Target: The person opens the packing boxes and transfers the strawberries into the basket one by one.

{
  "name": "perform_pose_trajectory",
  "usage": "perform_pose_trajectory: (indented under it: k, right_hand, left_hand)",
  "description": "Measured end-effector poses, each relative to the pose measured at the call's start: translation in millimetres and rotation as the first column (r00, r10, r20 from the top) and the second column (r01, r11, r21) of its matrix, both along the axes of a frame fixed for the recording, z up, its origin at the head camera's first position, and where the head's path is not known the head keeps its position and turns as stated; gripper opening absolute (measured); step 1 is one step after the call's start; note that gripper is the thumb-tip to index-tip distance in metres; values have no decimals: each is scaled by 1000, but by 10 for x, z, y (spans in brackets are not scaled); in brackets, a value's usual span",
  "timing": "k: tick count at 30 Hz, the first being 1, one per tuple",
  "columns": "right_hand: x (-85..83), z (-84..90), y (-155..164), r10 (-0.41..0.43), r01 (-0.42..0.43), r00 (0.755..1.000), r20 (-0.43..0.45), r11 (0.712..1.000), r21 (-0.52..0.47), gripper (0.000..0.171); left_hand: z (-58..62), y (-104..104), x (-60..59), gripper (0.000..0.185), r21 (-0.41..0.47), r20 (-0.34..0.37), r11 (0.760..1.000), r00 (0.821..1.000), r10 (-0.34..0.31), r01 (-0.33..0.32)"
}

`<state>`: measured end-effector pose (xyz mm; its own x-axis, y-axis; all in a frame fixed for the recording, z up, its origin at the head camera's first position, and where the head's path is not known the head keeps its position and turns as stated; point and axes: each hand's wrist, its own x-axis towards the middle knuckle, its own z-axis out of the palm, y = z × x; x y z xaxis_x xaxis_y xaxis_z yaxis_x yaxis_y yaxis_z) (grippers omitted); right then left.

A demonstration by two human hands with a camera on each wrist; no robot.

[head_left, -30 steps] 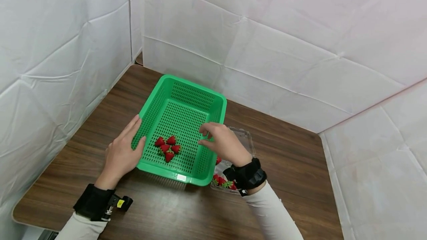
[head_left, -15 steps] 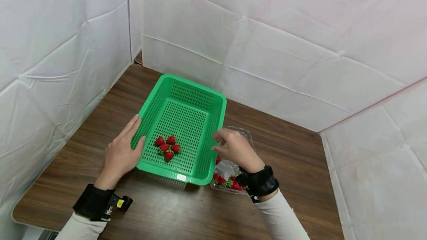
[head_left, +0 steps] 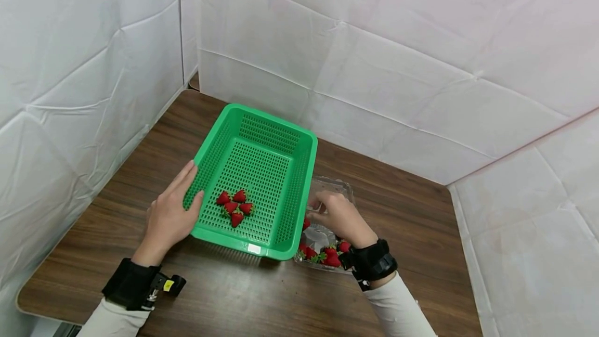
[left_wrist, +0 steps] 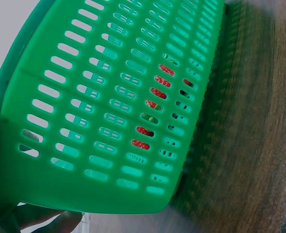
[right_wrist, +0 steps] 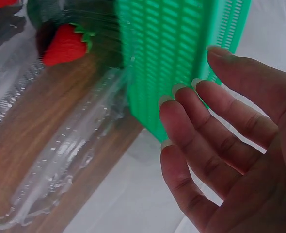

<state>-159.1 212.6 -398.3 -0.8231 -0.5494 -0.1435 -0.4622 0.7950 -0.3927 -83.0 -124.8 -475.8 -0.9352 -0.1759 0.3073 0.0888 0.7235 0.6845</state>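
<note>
Your left hand (head_left: 170, 215) rests on the left side of the green basket (head_left: 281, 144), fingers straight against its wall and thumb on the rim. Your right hand (head_left: 339, 217) hangs over the clear box (head_left: 334, 187) just right of the basket, fingers loose and a little bent, holding nothing.

Biggest is the brown counter (head_left: 412, 222), with white walls (head_left: 421, 66) all around it. Next is the green basket, sitting on the counter near the left wall. It has lots of little holes.

After that comes the clear box, touching the basket's right side. It is a see-through plastic box, and your right hand covers part of it.

Smallest are the strawberries. Four strawberries (head_left: 234, 207) lie close together in the basket's near end. More strawberries (head_left: 325, 256) lie in the near end of the clear box, by your right wrist
</note>
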Motion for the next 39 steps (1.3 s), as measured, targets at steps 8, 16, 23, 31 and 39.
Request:
perform_pose_trajectory:
  k: [8, 16, 23, 31, 39]
  right_hand:
    - [10, -178, 60, 34, -34, 999, 23, 999, 16, 19]
    - [38, -252, 55, 48, -52, 993, 108, 998, 37, 29]
    - [43, -271, 33, 26, -37, 990, 142, 996, 77, 32]
    - [10, -387, 40, 44, -69, 979, 197, 990, 121, 43]
    - [-13, -439, 11, 42, -71, 980, 193, 986, 149, 44]
  left_hand:
    - [7, 0, 2, 57, 2, 12, 1000, 1000, -1, 1]
    - [13, -4, 6, 57, 7, 21, 1000, 1000, -5, 5]
    - [6, 1, 2, 56, 5, 12, 1000, 1000, -4, 4]
    - [-10, -5, 1, 56, -6, 9, 1000, 1000, -4, 4]
    - [-1, -4, 4, 57, -1, 5, 1000, 1000, -2, 2]
